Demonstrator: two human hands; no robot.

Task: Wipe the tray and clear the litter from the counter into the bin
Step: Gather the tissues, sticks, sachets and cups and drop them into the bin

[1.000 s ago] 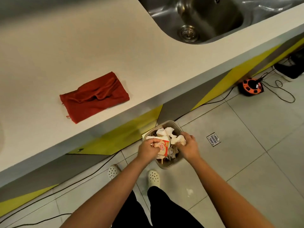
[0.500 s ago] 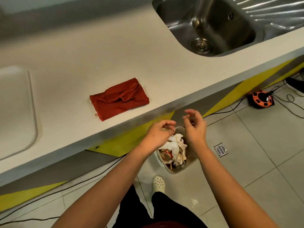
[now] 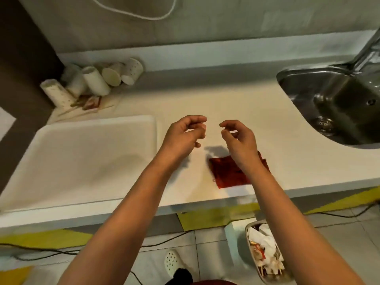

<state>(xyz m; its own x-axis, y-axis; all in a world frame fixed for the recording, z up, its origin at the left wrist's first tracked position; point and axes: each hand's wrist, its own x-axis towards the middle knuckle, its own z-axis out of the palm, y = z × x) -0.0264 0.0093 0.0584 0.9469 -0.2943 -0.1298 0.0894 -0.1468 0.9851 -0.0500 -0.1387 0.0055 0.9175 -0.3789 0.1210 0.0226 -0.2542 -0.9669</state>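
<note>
Both hands hover over the table, fingers loosely curled and holding nothing: left hand [image 3: 183, 134] beside the tray [image 3: 86, 161], right hand [image 3: 239, 140] above the red cloth [image 3: 226, 173]. Cups [image 3: 92, 81] and litter [image 3: 90, 102] lie at the table's far left corner. The bin [image 3: 265, 254] stands on the floor, full of paper.
</note>
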